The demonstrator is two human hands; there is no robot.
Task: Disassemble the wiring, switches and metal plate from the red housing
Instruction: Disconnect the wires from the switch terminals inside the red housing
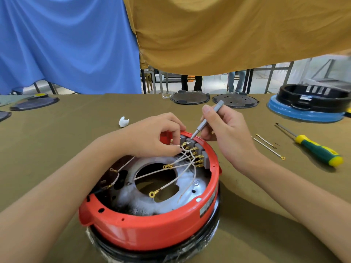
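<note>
On the olive-clothed tabletop [57,133], white wires [175,147] inside the round red plastic housing [152,230] are pinched aside by the left hand [152,135], apparently exposing grey switch terminals [190,142] for the slim grey screwdriver [206,119] gripped in the right hand [228,130].

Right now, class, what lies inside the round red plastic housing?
Inside the round red plastic housing: a grey metal plate with a central hole, white wires with brass terminals, and grey switch blocks at the far rim. The left hand covers some wire ends.

Blue drape [66,44], mustard drape [228,31]
</note>
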